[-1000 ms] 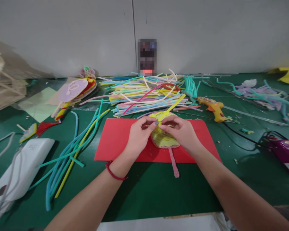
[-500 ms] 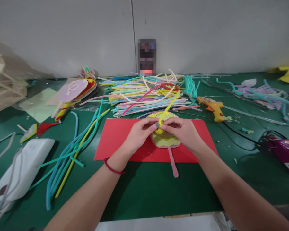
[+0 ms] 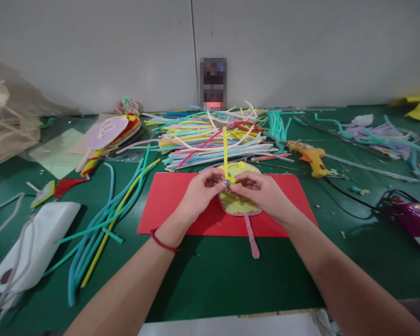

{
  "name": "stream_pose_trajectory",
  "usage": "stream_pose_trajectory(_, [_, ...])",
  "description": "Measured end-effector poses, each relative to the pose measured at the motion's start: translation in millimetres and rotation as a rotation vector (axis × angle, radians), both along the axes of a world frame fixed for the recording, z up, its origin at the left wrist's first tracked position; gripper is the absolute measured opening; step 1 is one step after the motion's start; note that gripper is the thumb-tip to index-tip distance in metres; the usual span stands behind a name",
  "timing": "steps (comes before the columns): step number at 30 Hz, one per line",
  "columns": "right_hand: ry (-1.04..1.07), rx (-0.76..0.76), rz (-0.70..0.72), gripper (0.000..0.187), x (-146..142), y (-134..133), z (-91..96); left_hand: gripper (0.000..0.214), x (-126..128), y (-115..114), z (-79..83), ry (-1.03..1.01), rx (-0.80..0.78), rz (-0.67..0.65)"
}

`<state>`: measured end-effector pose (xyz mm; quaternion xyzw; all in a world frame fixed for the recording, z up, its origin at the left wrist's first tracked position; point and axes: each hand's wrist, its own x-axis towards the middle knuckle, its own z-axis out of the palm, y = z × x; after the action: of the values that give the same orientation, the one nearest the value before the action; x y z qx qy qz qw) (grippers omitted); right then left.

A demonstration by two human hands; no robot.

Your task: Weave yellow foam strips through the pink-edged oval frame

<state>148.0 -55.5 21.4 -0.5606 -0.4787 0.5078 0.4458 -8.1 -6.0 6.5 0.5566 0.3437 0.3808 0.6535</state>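
Observation:
Between my two hands is a yellow pipe cleaner (image 3: 225,149), its lower end bunched in a small coil and its free end standing up. My left hand (image 3: 209,186) pinches the coil from the left, thumb and fingertips together. From the right, my right hand (image 3: 257,189) grips the same coil, its fingers curled. Beneath them lies a fan-shaped piece (image 3: 243,206) with a yellow-green striped face and pink rim, partly hidden by my hands. Its pink handle (image 3: 252,238) points toward me. The piece rests on a red board (image 3: 171,205).
A big pile of coloured pipe cleaners (image 3: 210,147) lies behind the board, with more loose pipe cleaners (image 3: 108,219) at left. A yellow glue gun (image 3: 311,158) sits at right, its cord near a purple device (image 3: 415,221). A white power strip (image 3: 38,247) and finished fans (image 3: 108,133) are left.
The free end of the yellow pipe cleaner has swung from leaning right to nearly upright, slightly left. My hands stay in about the same place with small finger shifts.

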Motion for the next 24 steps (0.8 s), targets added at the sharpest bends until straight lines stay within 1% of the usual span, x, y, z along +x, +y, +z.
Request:
stream_pose_trajectory(6, [-0.063, 0.019, -0.009, 0.022, 5.8, 0.8, -3.3, 0.018, 0.5, 1.6, 1.2, -0.040, -0.039, -0.078])
stream_pose_trajectory(9, [-0.044, 0.051, -0.015, 0.021, 5.4, 0.9, -2.6, 0.019, 0.3, 1.9, 1.6, -0.030, -0.044, -0.058])
stream_pose_trajectory(14, [0.015, 0.125, -0.034, 0.022, 1.4, 1.0, -1.5, 0.020, -0.3, 1.6, 1.7, -0.030, -0.010, -0.030])
stream_pose_trajectory(19, [0.046, 0.108, -0.044, 0.020, -0.4, 0.8, -1.5, 0.016, -0.2, 1.9, 1.8, -0.009, 0.027, -0.007])
stream_pose_trajectory(24, [0.033, 0.080, -0.070, 0.022, -2.6, -0.3, 1.8, 0.017, -0.2, 2.5, -0.9, 0.043, 0.064, 0.011])
